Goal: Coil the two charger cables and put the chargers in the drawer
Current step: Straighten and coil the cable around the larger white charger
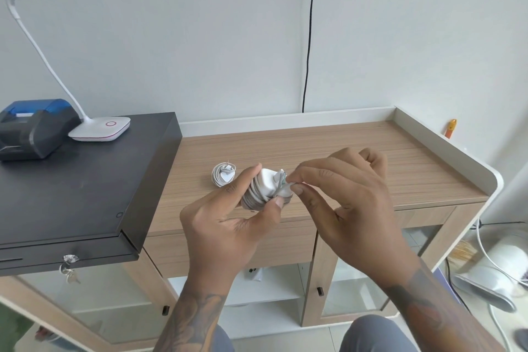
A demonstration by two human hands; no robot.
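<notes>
My left hand [228, 217] grips a white charger [265, 188] with its grey cable wound round the body, held above the front of the wooden counter [371, 157]. My right hand [343, 197] pinches the cable's end at the charger's right side. A second white charger [223, 176] with its cable coiled round it lies on the counter just behind and to the left of my left hand. The wooden drawer front [285, 243] under the counter is closed, partly hidden by my hands.
A black cash drawer [80, 188] with keys in its lock sits at the left, carrying a blue-black receipt printer [31, 128] and a white desk lamp [100, 128]. A raised white rim edges the counter's back and right. Glass cabinet doors stand below.
</notes>
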